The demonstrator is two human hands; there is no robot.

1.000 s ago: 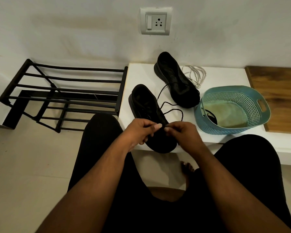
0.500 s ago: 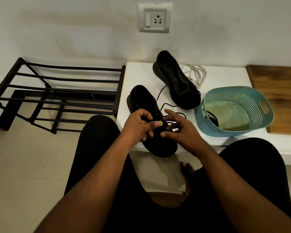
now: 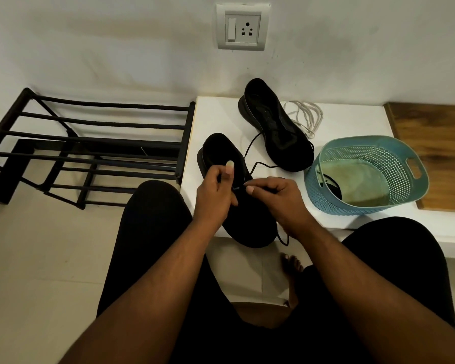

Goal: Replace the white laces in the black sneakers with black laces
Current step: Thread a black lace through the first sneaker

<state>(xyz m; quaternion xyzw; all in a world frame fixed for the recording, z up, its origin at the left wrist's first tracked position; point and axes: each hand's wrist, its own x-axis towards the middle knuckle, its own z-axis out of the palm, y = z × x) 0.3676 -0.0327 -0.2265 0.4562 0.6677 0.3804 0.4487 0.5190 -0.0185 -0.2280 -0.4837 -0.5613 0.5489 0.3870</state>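
Both my hands pinch the black lace [image 3: 258, 164] over the near sneaker [image 3: 247, 219], left hand [image 3: 216, 190], right hand [image 3: 279, 198]. Toe overhangs the bench edge [image 3: 334, 227] under my fingers; basket [image 3: 405, 190] just right.

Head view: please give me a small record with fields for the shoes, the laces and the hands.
near sneaker: on white table, under both hands
far sneaker: beside blue basket
black lace: runs from the near sneaker
white laces: loose pile behind far sneaker
left hand: pinches lace
right hand: pinches lace
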